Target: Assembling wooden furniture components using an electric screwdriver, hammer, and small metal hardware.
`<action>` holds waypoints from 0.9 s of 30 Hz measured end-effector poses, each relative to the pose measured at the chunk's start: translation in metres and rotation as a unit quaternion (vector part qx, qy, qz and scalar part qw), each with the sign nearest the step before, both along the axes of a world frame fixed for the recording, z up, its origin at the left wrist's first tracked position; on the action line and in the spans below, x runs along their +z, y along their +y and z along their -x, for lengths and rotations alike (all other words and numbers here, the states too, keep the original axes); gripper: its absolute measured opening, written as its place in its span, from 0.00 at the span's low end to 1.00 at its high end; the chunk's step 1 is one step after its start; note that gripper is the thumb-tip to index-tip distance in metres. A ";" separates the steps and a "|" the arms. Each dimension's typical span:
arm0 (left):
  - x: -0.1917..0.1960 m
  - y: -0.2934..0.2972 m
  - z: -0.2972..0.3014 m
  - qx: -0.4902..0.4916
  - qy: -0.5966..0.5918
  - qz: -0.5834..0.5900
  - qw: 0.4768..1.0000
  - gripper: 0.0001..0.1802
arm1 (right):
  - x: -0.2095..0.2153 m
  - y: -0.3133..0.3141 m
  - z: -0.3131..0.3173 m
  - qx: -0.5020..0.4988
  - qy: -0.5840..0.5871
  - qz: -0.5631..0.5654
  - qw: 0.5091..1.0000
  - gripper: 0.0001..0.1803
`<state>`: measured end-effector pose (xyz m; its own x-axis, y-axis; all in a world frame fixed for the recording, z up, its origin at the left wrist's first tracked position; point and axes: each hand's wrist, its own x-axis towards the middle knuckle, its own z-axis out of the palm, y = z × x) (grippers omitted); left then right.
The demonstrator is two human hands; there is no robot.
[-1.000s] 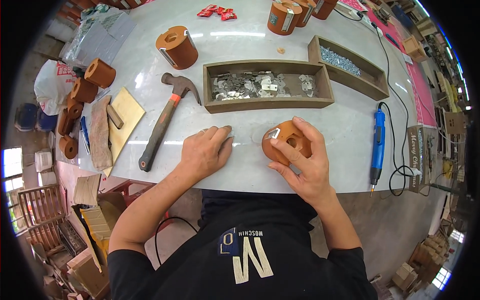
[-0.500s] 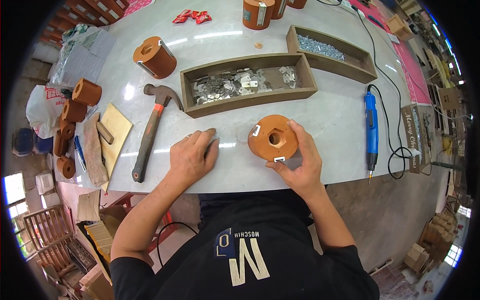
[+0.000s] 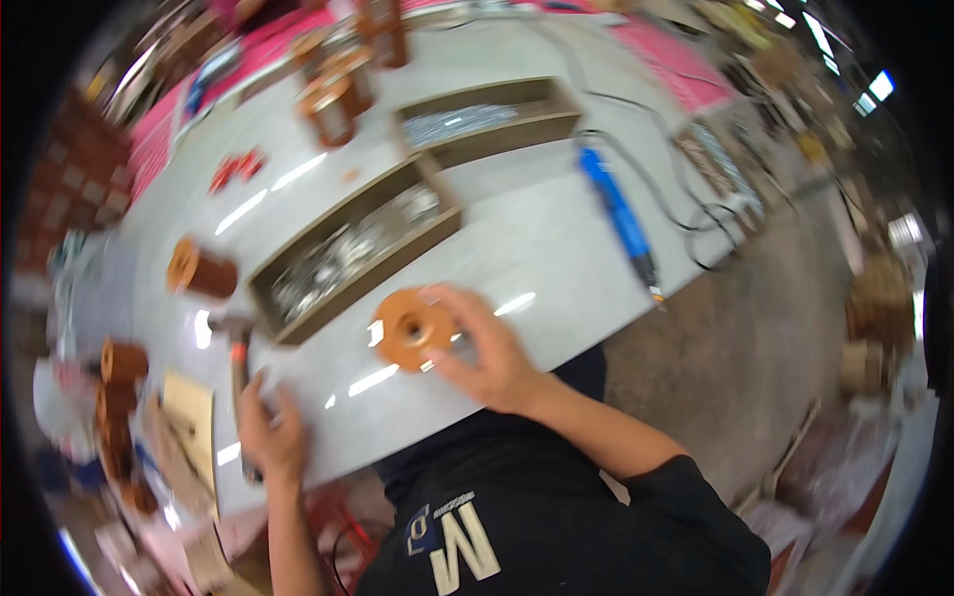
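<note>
My right hand (image 3: 489, 353) grips an orange-brown cylinder (image 3: 405, 333) by its right side, thumb and fingers around the rim. A hole shows in the middle of its top face, and small pale metal pieces sit at its edge. At the left, my left hand (image 3: 270, 432) is beside the handle of a claw hammer (image 3: 239, 363), with thumb and fingers apart; blur hides whether it touches the handle. Beyond the cylinder stands a long wooden tray (image 3: 373, 248) of small flat metal plates. Another orange-brown cylinder (image 3: 202, 270) rests on the table past the hammer head.
A second wooden tray (image 3: 552, 94) holds silvery small parts. A blue electric screwdriver (image 3: 616, 214) with a looping black cord lies at the right. More cylinders (image 3: 333, 109) stand at the back, near red packets (image 3: 237, 171). A thin board (image 3: 189, 417) lies at the left.
The view has swung and is blurred. My left hand has moved left to beside the hammer handle, and its fingers have spread. The right hand still holds the cylinder.
</note>
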<state>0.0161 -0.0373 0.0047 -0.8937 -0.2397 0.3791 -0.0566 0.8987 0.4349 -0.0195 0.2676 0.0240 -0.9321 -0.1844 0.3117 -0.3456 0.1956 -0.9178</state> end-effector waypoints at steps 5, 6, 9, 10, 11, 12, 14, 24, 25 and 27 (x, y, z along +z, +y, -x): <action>0.008 -0.048 -0.021 0.112 -0.007 0.122 0.986 0.29 | 0.013 0.010 -0.011 -0.023 0.050 -0.052 0.997 0.30; 0.012 -0.048 -0.020 0.128 -0.070 0.126 0.981 0.30 | 0.012 0.011 -0.012 -0.031 0.058 -0.052 0.996 0.30; 0.021 -0.044 -0.014 0.153 -0.171 0.107 0.967 0.29 | 0.010 0.010 -0.010 -0.027 0.059 -0.052 0.997 0.31; 0.019 -0.047 -0.017 0.140 -0.187 0.107 0.966 0.28 | 0.009 0.008 -0.008 -0.026 0.064 -0.051 0.996 0.32; 0.016 -0.051 -0.020 0.130 -0.202 0.106 0.965 0.27 | 0.009 0.005 -0.006 -0.023 0.068 -0.051 0.996 0.32; 0.009 -0.064 -0.027 0.120 -0.171 0.116 0.971 0.26 | 0.011 0.000 -0.005 -0.005 0.073 -0.047 0.996 0.32; 0.015 -0.056 -0.030 0.138 -0.190 0.120 0.965 0.26 | 0.018 0.001 -0.006 -0.006 0.069 -0.058 0.996 0.37; 0.051 -0.030 -0.037 0.119 -0.233 0.071 0.963 0.25 | 0.010 -0.019 -0.001 -0.045 0.140 -0.130 0.980 0.46; 0.053 -0.028 -0.041 0.120 -0.246 0.030 0.961 0.25 | 0.012 -0.018 -0.001 -0.034 0.142 -0.130 0.981 0.46; 0.052 -0.028 -0.050 0.132 -0.248 -0.012 0.960 0.26 | 0.014 -0.015 0.000 -0.030 0.132 -0.115 0.984 0.45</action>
<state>0.0664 -0.0657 0.0562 -0.8701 -0.4855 -0.0853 -0.4856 0.8148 0.3167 -0.0192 0.2524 0.0377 -0.8353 -0.2255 0.5014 -0.5480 0.4147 -0.7264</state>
